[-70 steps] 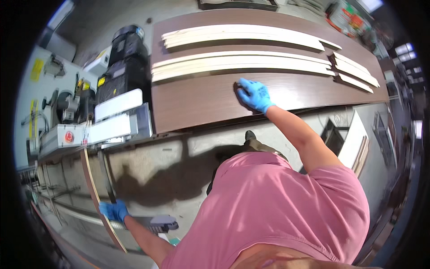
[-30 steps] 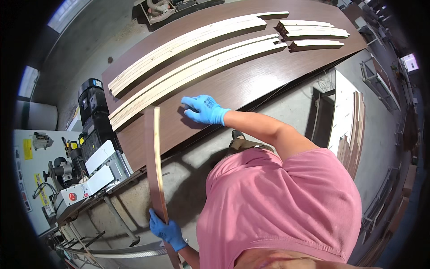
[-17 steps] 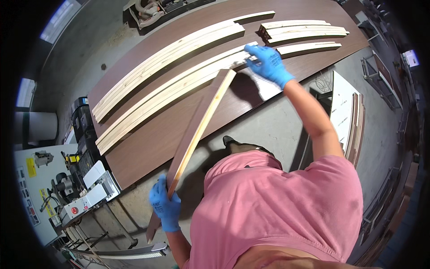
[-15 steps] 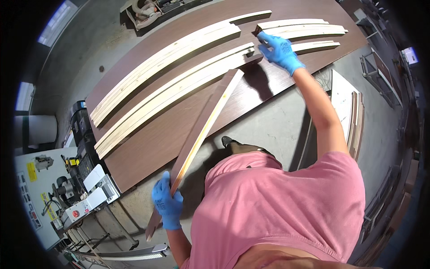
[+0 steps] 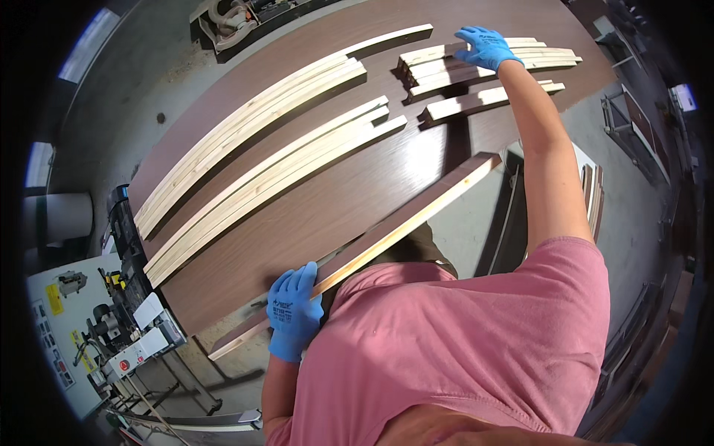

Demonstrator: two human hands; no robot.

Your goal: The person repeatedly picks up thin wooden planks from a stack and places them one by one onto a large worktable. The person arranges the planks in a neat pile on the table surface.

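Note:
My left hand point(image 5: 294, 306), in a blue glove, is closed round a long wooden strip point(image 5: 405, 225) with a brown face and a pale edge. It slants across in front of my body, its far end over the table's near right edge. My right hand point(image 5: 487, 49), gloved too, is over a group of shorter pale strips point(image 5: 446, 73) at the far right. Its fingers are stretched out; whether they touch the wood I cannot tell. A separate short strip point(image 5: 476, 102) lies nearer. Two groups of long pale strips, a farther one point(image 5: 253, 115) and a nearer one point(image 5: 275, 171), lie to the left.
All the loose strips lie on a large brown table point(image 5: 297, 234). A machine with a white panel point(image 5: 137, 353) stands at the left, near the table's corner. Beyond the far edge sits an open box of tools point(image 5: 227, 30). A metal frame point(image 5: 632, 134) is at the right.
The strip in my left hand has swung clockwise, its far end now farther right and nearer me. My right hand has moved slightly away over the short strips. The view has shifted a little.

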